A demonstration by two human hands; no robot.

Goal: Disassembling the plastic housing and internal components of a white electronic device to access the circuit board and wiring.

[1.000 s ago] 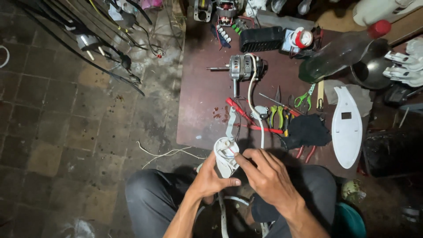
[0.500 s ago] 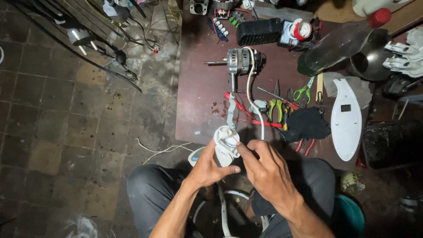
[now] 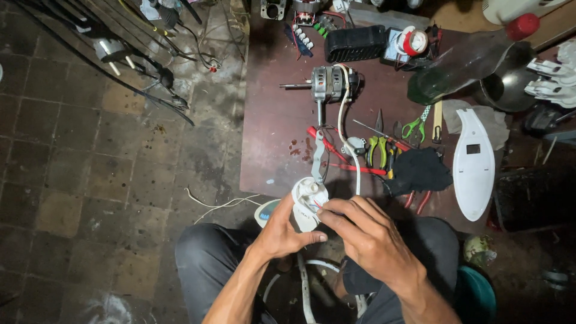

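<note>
White plastic housing [image 3: 309, 201] is gripped from below by the left hand [image 3: 282, 231], thumb across its front. The right hand's [image 3: 369, 237] fingertips are pinched at its wiring (red strands visible). It is held over the lap, near the maroon board [image 3: 270, 129].

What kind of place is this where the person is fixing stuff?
Probably a small home repair workshop. An electric motor sits on a low brown table with pliers and scissors, and both hands hold a white plastic part with wires.
</note>
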